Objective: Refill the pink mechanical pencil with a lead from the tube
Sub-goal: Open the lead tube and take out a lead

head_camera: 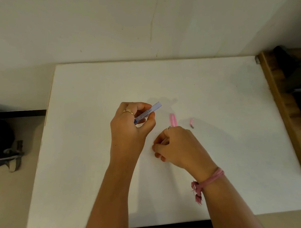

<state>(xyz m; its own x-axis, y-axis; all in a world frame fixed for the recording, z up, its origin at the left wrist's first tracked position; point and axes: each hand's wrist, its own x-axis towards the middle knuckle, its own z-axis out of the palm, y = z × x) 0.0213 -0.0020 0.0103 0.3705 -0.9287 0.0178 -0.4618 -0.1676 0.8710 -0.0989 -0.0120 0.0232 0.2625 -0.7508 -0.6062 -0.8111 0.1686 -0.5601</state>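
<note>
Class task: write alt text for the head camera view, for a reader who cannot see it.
Over a white table, the left hand holds a blue lead tube while the right hand grips a pink mechanical pencil. A small pink cap lies apart on the table, right of the pencil.

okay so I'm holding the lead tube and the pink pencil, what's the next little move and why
Probably tip the lead tube in your left hand toward the pink pencil held in your right hand. Its cap already lies apart on the table.
</note>
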